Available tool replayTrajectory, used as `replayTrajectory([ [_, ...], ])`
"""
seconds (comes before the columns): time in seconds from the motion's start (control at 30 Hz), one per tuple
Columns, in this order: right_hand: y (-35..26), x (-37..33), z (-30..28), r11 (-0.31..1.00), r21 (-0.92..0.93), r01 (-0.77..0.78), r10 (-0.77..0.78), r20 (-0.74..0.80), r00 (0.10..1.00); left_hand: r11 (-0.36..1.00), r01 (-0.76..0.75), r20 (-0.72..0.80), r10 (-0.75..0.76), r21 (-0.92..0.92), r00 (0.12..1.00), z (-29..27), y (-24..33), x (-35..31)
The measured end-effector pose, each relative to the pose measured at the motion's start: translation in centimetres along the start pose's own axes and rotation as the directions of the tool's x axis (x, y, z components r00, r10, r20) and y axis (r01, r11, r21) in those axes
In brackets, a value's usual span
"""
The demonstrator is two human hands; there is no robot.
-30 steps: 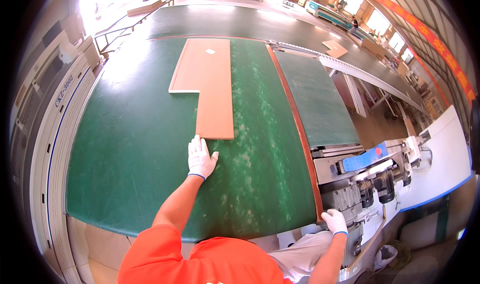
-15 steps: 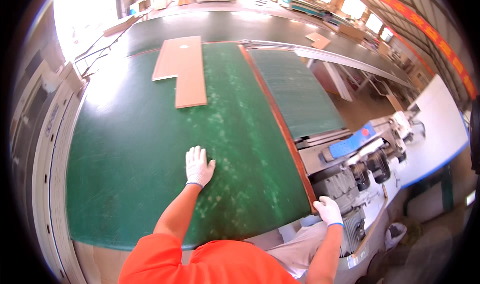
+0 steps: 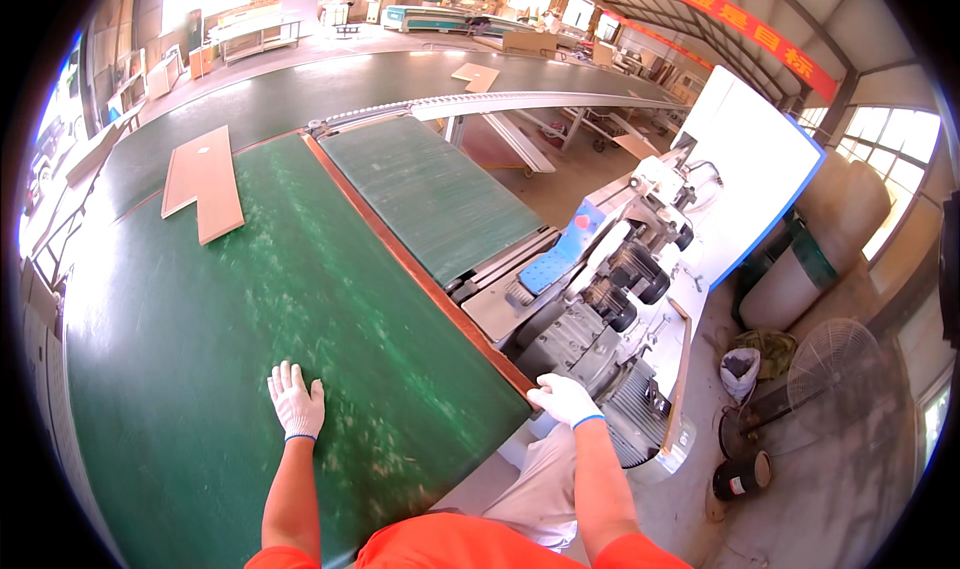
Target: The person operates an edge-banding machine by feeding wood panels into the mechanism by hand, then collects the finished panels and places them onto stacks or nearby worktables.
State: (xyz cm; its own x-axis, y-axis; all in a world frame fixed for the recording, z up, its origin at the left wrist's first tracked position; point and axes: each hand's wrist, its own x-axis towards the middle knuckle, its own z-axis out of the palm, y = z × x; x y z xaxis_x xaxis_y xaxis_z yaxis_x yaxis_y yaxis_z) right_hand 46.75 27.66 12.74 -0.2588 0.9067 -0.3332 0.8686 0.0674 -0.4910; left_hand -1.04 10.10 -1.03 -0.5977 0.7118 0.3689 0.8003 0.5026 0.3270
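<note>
My left hand (image 3: 297, 401), in a white glove, lies on the green conveyor belt (image 3: 330, 369) with its fingers stretched out. It holds nothing. My right hand (image 3: 565, 399), also gloved, is curled over the near end of the reddish-brown rail (image 3: 430, 284) along the belt's right side. Its fingertips are partly hidden. Far ahead of my left hand, a light brown L-shaped panel (image 3: 208, 184) lies flat at the far end of the belt, touched by neither hand.
Right of the rail stand a grey motor (image 3: 635, 419) and a machine with a blue cover (image 3: 565, 254). A second green belt (image 3: 430, 194) lies beyond. A large white board (image 3: 750, 169) rises behind the machine. A floor fan (image 3: 830, 364) stands at right. Another panel (image 3: 476, 76) lies farther back.
The view has swung to the right, so the belt and panel appear farther left and more of the machine side shows. Both hands keep about the same places on the belt and rail.
</note>
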Motion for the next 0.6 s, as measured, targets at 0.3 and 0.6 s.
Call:
replayTrajectory([
  [0.3, -0.73, -0.11, -0.02, 1.000, -0.021, -0.009, 0.009, 0.021, 1.000, 0.999, -0.047, -0.025, 0.047, -0.011, 0.999, 0.11, -0.01, -0.36],
  [0.6, -0.80, 0.01, -0.09, 1.000, -0.014, -0.026, 0.026, 0.030, 0.999, 0.999, -0.030, 0.007, 0.030, -0.025, 1.000, -0.07, 0.09, -0.30],
])
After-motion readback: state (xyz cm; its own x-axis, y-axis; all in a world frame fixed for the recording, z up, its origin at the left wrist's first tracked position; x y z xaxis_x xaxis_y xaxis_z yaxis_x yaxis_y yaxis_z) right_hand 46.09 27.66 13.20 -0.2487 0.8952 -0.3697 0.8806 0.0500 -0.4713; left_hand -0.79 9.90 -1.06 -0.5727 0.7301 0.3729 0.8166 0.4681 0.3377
